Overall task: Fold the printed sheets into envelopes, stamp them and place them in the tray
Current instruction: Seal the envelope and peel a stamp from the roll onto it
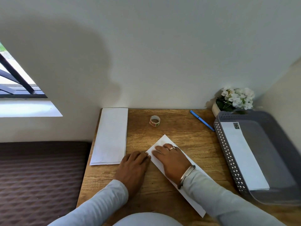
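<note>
A folded white sheet (162, 141) lies diagonally on the wooden desk (187, 141). My right hand (171, 159) presses flat on top of it, fingers spread. My left hand (132, 167) rests at the sheet's left corner, fingertips curled at its edge. A stack of folded white sheets (110, 136) lies at the desk's left side. A small roll of stamps (154, 121) stands at the back middle. The grey tray (228, 154) on the right holds a white stamped envelope (241, 154).
A blue pen (202, 120) lies at the back between the stamp roll and the tray. A pot of white flowers (234, 100) stands in the back right corner. A wall runs behind the desk. A brown cushion (39, 176) lies to the left.
</note>
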Demonstrator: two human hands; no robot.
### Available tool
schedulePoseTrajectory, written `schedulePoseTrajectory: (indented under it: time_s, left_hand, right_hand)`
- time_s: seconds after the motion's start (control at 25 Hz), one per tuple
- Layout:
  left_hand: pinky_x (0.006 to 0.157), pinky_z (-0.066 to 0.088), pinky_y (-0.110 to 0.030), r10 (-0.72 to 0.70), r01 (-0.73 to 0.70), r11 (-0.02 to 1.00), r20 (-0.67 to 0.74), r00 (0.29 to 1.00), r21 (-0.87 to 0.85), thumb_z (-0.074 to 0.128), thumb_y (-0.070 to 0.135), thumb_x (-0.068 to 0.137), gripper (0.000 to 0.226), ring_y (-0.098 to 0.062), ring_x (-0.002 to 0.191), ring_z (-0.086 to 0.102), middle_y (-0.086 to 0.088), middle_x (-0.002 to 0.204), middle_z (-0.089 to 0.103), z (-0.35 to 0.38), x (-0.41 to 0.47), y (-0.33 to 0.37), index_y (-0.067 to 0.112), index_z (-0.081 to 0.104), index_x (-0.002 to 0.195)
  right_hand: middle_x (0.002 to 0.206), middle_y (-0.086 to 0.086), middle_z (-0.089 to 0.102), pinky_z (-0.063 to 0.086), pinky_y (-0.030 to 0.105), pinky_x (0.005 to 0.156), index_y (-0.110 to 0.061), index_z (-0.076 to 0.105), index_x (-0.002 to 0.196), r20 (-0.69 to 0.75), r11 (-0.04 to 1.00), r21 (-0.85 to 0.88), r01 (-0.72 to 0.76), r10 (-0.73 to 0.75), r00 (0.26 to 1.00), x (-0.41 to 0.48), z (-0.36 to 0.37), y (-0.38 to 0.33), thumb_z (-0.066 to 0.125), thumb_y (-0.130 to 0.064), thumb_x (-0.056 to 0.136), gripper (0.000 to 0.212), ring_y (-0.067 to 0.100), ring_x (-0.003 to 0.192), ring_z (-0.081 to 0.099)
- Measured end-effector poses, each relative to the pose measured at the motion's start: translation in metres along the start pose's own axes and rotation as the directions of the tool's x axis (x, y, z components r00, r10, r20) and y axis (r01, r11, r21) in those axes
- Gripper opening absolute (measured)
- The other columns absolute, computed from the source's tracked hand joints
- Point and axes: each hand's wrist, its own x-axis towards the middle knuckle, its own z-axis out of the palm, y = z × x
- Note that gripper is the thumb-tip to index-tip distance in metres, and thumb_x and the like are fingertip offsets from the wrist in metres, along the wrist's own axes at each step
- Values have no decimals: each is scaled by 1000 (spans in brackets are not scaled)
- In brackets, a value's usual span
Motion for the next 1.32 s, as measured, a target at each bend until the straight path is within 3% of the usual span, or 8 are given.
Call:
schedulePoseTrajectory:
  time_s: [0.16,0.36,0.48,0.76,0.88,1.0,1.24,1.32]
  left_hand:
    - [93,53,-45,-8,8,1000,33,999,-7,84,34,72,61,-28,121,60,-2,130,64,-5,1,3,22,66,129]
    - [117,29,-49,8,-8,1000,23,1000,-28,54,25,100,57,-30,145,26,-6,157,33,-14,36,16,17,34,153]
    - [117,27,-49,40,-42,998,48,998,39,54,26,100,60,-31,145,25,-7,158,30,-17,52,18,17,29,154]
    - [97,51,-46,65,-64,998,-57,996,7,79,32,78,60,-29,124,55,-2,135,60,9,2,-6,18,62,134]
    - [93,53,-43,47,-45,999,-158,986,13,77,36,81,49,-25,118,60,1,128,65,11,4,-2,22,67,127]
    - [93,53,-43,28,-26,1000,-162,986,11,78,40,79,51,-24,117,62,3,127,66,11,4,-2,24,68,127]
    - [92,54,-44,37,-36,999,-160,986,14,78,36,80,51,-25,119,60,3,129,64,10,3,-4,24,66,128]
    - [90,55,-41,26,-25,1000,-154,988,13,79,38,79,49,-23,115,62,5,125,67,8,5,-5,25,69,125]
  right_hand:
    - [160,-6,32,27,44,119,-31,33,153,-77,989,16,-146,147,986,7,-6,29,52,-14,90,68,25,146,26]
    - [157,-7,37,26,42,119,-30,39,150,-59,988,61,-138,142,988,11,-2,31,51,-19,91,61,23,145,29]
    - [155,-7,40,29,43,118,-31,41,149,-57,987,74,-140,144,988,11,-6,36,51,-20,92,60,23,143,32]
    - [156,-5,38,31,45,116,-29,39,150,-82,987,45,-154,157,984,10,-1,31,52,-17,90,63,24,143,32]
    - [157,-4,34,30,46,116,-26,36,151,-58,996,29,-85,86,995,9,-4,16,52,-18,91,62,26,144,30]
    - [159,-5,30,27,47,116,-28,31,153,-8,999,13,37,-37,999,4,7,-2,52,-27,93,63,27,145,26]
    - [153,-6,41,26,46,116,-28,43,146,-126,986,13,-166,166,978,16,-10,27,54,-20,87,61,24,144,31]
    - [149,-4,46,29,47,114,-25,47,142,-118,996,42,-82,86,989,16,-5,8,51,-23,90,53,26,141,36]
